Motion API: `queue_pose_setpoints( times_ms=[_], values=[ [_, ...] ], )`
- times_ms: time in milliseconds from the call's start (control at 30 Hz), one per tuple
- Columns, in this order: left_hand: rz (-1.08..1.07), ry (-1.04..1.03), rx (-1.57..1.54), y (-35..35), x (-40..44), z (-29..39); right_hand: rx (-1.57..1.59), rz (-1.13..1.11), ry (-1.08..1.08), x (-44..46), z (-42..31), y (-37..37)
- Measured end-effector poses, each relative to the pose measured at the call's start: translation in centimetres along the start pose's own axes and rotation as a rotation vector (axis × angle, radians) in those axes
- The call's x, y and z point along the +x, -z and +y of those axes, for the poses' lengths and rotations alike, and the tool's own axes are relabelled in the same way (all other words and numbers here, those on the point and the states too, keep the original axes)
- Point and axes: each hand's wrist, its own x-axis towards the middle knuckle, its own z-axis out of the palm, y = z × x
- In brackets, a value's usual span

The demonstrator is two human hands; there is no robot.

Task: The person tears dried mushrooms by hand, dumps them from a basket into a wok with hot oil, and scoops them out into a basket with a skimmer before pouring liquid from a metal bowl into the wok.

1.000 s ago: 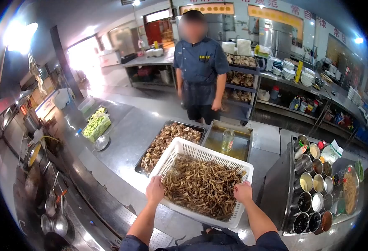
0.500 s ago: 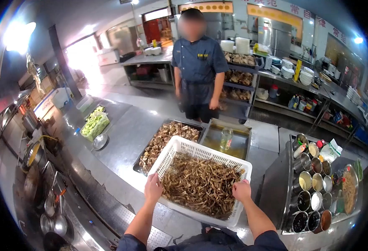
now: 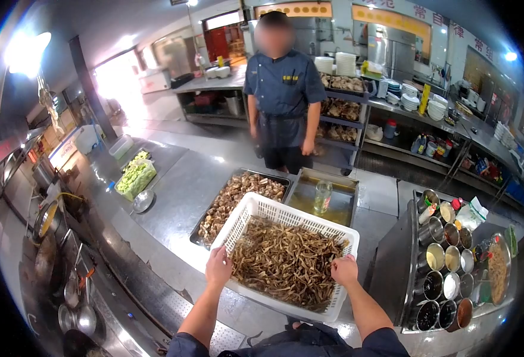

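A white perforated basket (image 3: pixel 262 205) full of brown dried strips (image 3: pixel 286 262) rests at the near edge of the steel counter. My left hand (image 3: pixel 218 266) grips its left rim, with the fingers curled over it. On the right side, my right hand (image 3: pixel 344 269) is closed on the opposite rim. Behind the basket, and partly covered by it, lies a dark tray of chopped brown pieces (image 3: pixel 241 196). Beside that tray is a metal tray of yellowish liquid (image 3: pixel 342 208), in which a glass jar (image 3: pixel 323 196) stands.
Across the counter stands a person (image 3: pixel 283 101) in dark clothing, arms lowered. A ladle (image 3: pixel 143 201) and a tub of green vegetables (image 3: pixel 136 178) sit at the left. Seasoning containers (image 3: pixel 434 257) fill a stand at the right. A stove with pans (image 3: pixel 86 320) is at the lower left.
The view has shifted slightly, so the basket and both hands appear a little further left and up. Both hands keep their hold on the rims.
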Motion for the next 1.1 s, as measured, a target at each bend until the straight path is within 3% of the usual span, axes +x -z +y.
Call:
queue_pose_setpoints(
  times_ms=[633, 700, 833, 1100],
  values=[
    [-0.025, 0.015, -0.107, 0.6, 0.0, 1.3, 0.034, 0.040, 0.054, 0.3, -0.1, 0.7],
    [0.048, -0.125, 0.000, 0.3, 0.0, 1.2, 0.042, 0.067, 0.060, 0.3, -0.1, 0.7],
    [0.078, -0.180, 0.051, 0.4, 0.1, 1.2, 0.040, 0.037, 0.039, 0.4, -0.1, 0.8],
    [-0.011, 0.040, -0.037, 0.4, 0.1, 1.4, 0.075, 0.074, 0.044, 0.6, 0.3, 0.3]
  ],
)
